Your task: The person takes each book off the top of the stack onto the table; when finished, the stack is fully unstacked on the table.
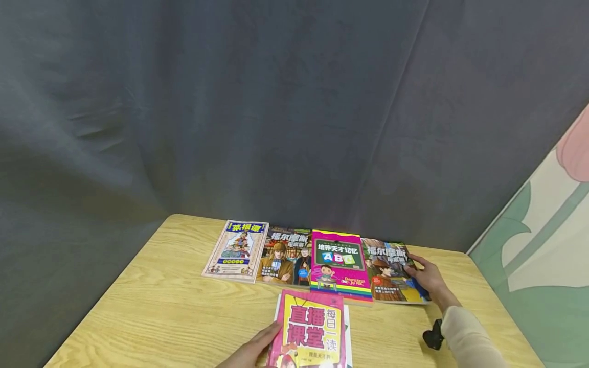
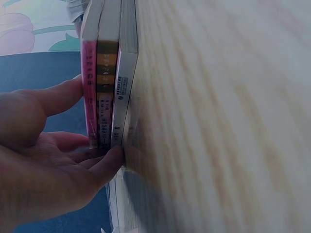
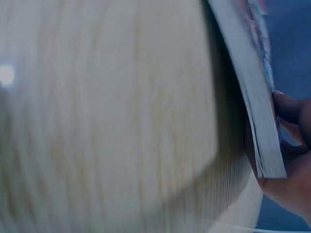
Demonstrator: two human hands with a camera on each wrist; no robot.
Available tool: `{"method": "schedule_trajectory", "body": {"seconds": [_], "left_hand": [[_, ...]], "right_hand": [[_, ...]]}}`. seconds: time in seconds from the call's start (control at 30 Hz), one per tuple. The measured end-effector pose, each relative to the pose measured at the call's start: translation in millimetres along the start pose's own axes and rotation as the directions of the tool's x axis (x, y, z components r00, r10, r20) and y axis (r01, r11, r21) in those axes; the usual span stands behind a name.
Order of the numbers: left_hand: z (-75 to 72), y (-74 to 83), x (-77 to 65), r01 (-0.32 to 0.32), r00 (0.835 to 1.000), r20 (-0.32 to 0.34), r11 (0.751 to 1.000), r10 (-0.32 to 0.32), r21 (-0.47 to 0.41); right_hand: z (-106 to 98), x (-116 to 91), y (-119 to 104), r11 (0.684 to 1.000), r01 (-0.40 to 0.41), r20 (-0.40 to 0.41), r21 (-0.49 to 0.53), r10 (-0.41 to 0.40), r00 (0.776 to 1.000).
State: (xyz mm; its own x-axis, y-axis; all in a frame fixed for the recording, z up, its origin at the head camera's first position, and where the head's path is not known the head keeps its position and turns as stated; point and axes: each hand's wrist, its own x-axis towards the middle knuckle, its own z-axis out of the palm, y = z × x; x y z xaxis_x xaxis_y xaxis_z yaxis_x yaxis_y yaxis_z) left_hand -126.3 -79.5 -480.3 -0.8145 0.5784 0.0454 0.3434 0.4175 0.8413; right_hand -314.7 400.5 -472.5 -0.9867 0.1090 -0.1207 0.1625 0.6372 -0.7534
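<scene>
My left hand [image 1: 255, 347] holds a stack of books [image 1: 309, 327] near the front of the table, its top cover pink and yellow. In the left wrist view three spines [image 2: 106, 82] stand out, thumb on the pink cover and fingers round the lower edges. My right hand [image 1: 429, 280] grips the right edge of a dark illustrated book [image 1: 384, 271], the rightmost in a row. The right wrist view has this book's page edge [image 3: 250, 92] raised from the table, the thumb on its cover and other fingers partly hidden behind it.
Left of the gripped book lie a pink ABC book [image 1: 340, 263], another dark illustrated book [image 1: 285, 258] and a pale book with a blue title [image 1: 236, 250]. The wooden table [image 1: 184, 306] meets a dark curtain [image 1: 276, 112]. A black device [image 1: 433, 336] sits at the right wrist.
</scene>
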Motion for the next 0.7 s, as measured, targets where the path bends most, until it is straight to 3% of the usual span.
{"method": "schedule_trajectory", "body": {"seconds": [0.07,0.17,0.33,0.43,0.57,0.63,0.7], "left_hand": [[-0.6,0.8,0.2,0.013,1.000,0.006,1.000,-0.013,-0.003],[-0.9,1.7,0.3,0.018,1.000,0.010,1.000,-0.018,0.006],[-0.7,1.8,0.0,0.027,1.000,0.009,1.000,-0.027,-0.009],[0.1,0.7,-1.6,0.015,1.000,0.011,0.999,-0.014,-0.036],[0.0,-0.1,-2.7,-0.004,1.000,0.008,1.000,0.004,-0.019],[-0.5,0.7,-1.6,0.002,1.000,0.009,1.000,-0.002,-0.001],[-1.2,2.2,0.2,0.022,1.000,0.014,1.000,-0.021,-0.005]], "right_hand": [[-1,-1,0,0.989,0.085,0.014,-0.123,-0.083,0.996],[-3,-2,0,0.919,0.177,0.042,-0.352,-0.173,0.984],[-4,-6,-2,0.783,0.104,0.033,-0.613,-0.107,0.994],[-3,-11,-5,0.737,0.045,-0.003,-0.674,-0.065,0.998],[-2,-21,-12,0.731,0.001,-0.127,-0.682,-0.120,0.985],[-3,-28,-15,0.756,-0.006,-0.220,-0.654,-0.183,0.958],[-2,-37,-17,0.787,0.022,-0.299,-0.616,-0.259,0.919]]}}
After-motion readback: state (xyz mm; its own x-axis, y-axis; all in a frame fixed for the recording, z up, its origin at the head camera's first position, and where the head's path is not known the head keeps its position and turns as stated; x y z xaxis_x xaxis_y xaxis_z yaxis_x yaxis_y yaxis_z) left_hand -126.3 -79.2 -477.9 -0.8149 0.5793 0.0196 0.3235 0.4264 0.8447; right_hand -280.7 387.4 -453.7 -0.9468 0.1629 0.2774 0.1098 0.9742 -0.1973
